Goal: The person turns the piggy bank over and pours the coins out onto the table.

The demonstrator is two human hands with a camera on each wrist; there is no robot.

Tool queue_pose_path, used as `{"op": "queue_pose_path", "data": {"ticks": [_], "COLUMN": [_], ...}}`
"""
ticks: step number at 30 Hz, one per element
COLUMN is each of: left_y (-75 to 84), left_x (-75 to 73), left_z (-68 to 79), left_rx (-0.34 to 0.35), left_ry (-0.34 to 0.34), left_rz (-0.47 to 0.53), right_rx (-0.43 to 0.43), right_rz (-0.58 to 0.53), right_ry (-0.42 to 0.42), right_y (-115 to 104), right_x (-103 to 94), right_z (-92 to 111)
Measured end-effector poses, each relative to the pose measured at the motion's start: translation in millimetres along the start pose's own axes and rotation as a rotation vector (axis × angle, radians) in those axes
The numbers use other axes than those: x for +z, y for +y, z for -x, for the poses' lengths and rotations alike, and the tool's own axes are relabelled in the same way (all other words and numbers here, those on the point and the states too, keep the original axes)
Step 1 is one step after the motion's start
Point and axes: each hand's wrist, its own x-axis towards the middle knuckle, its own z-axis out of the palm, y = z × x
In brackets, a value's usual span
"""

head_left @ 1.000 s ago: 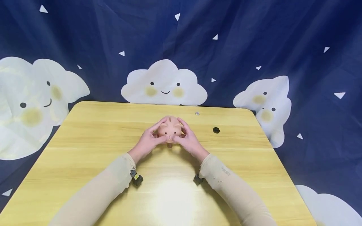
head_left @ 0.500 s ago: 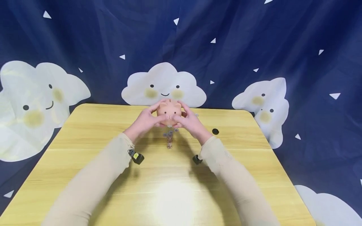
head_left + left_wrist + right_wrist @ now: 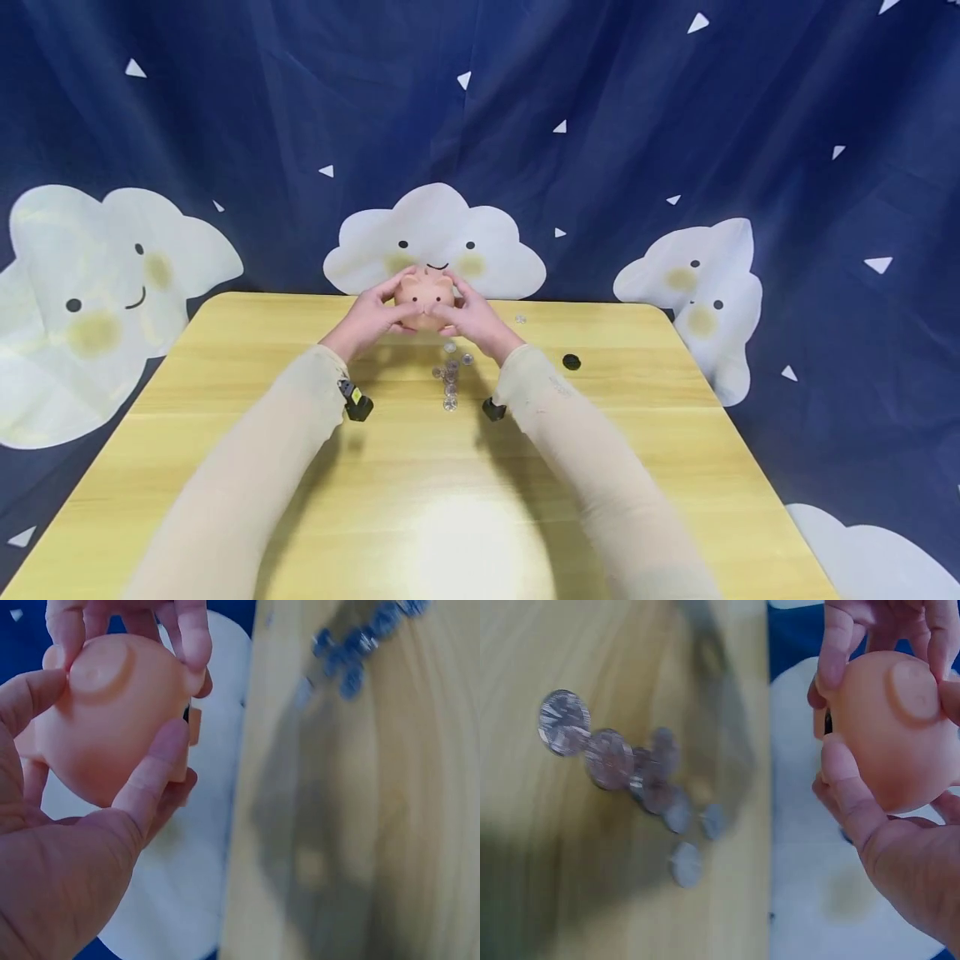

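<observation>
A pink piggy bank [image 3: 424, 291] is held up above the far part of the table, its face toward me. My left hand [image 3: 372, 317] grips its left side and my right hand [image 3: 477, 317] its right side, thumbs on the front near the snout. In the right wrist view a dark opening shows at the underside of the piggy bank [image 3: 889, 742], beside the fingers. Several silver coins [image 3: 451, 377] lie below it on the wood, some overlapping in a short line. The wrist views show these coins [image 3: 609, 759] apart from both hands.
A round black cap [image 3: 572, 362] lies on the table [image 3: 637, 467] to the right of the coins. One more coin [image 3: 521, 318] sits near the far edge. Behind the table hangs a dark blue cloth [image 3: 405, 108] with smiling clouds.
Both hands have lifted the piggy bank up from the table and then shifted it left. Several coins have dropped out and now lie in a cluster beneath it.
</observation>
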Motion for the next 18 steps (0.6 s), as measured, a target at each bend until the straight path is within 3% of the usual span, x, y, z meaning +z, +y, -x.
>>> {"op": "queue_pose_path", "data": {"ticks": [8, 18], "left_y": [-38.2, -61.1], "left_x": [-17.9, -21.5], "left_z": [-2.3, 0.6], "left_rx": [-0.009, -0.072], "left_ry": [-0.013, -0.021], "left_rz": [0.044, 0.069], "right_rx": [0.024, 0.051], "right_rz": [0.048, 0.120], "right_ry": [-0.006, 0.019], "right_y": [23, 44], "right_x": [22.3, 31.9], "right_z": [-11, -16]}}
